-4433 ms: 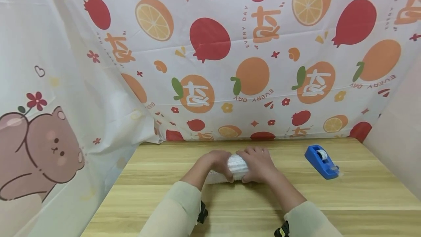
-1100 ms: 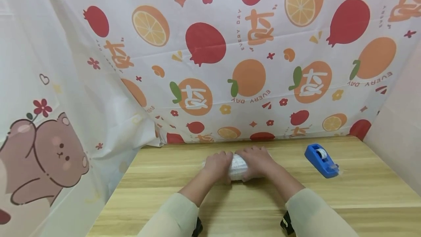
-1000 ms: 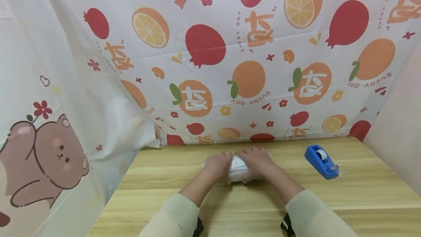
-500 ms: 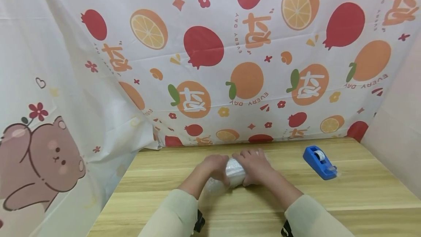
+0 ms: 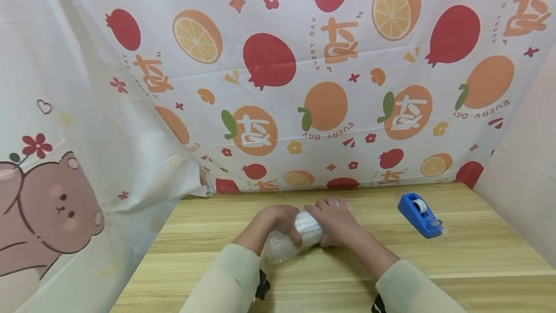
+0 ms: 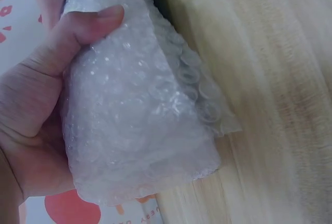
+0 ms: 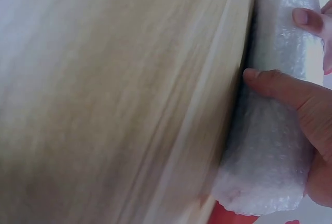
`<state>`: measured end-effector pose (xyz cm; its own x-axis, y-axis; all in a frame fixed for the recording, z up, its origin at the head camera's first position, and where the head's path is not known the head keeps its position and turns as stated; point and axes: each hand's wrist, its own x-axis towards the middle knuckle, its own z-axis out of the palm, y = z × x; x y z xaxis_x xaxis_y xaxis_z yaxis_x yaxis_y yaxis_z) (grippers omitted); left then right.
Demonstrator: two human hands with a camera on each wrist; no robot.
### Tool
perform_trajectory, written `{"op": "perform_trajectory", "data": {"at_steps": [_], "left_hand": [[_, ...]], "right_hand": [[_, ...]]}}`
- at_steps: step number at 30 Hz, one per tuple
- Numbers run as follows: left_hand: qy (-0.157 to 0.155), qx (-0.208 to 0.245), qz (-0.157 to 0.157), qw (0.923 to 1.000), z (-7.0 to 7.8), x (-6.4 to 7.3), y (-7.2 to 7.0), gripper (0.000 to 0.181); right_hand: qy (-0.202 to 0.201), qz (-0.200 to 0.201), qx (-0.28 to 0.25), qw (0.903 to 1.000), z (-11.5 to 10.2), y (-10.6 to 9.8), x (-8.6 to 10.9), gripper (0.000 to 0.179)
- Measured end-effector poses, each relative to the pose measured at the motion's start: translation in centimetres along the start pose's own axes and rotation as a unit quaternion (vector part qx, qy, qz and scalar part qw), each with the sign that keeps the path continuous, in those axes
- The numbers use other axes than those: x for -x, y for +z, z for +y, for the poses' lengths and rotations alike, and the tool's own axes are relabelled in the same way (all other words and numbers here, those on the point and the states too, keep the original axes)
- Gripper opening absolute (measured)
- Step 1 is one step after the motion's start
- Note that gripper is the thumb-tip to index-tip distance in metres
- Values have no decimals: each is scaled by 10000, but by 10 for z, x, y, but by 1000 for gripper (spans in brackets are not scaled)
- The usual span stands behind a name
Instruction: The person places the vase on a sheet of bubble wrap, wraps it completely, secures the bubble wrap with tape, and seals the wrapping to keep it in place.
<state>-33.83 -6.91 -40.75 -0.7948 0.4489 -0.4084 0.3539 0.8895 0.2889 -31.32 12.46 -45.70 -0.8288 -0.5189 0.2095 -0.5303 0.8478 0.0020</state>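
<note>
1. Gripping from both ends, the left hand [image 5: 278, 221] and the right hand [image 5: 332, 221] curl round a bubble-wrap roll [image 5: 304, 231] that lies on the wooden table [image 5: 478, 255], a little back from its middle; in the left wrist view the thumb [image 6: 88, 24] presses into the wrap [image 6: 140, 125].
2. Loosening either hold looks like the main risk: the wrap is springy, and nothing visible fastens it, so the roll could spring open.
3. Squeezing too hard could burst bubbles or crush whatever is wrapped, if anything is.
4. Reaching for the blue tape dispenser [image 5: 420, 215], which stands well apart to the right, would leave one hand alone on the roll, and the loose flap [image 5: 280, 250] near the left sleeve could then lift.
5. Sliding is possible too, since plastic on the smooth tabletop gives little friction.
6. Hidden: both hands cover most of the roll in the head view, so its ends and seam cannot be seen.
7. Hidden: whether anything sits inside the wrap cannot be told; the cloudy layers in the right wrist view [image 7: 280, 146] show nothing within.
8. Cut off: both sleeves run out at the bottom edge, and the fruit-print cloth [image 5: 269, 62] screens everything behind the table.
</note>
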Motion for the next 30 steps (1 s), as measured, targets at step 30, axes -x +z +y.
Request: {"op": "perform_trajectory", "data": {"at_steps": [30], "left_hand": [[-288,-768,1356,9874,11,10,28,74]], "right_hand": [[82,-266,-58,9996,4,0,-9,89]]}}
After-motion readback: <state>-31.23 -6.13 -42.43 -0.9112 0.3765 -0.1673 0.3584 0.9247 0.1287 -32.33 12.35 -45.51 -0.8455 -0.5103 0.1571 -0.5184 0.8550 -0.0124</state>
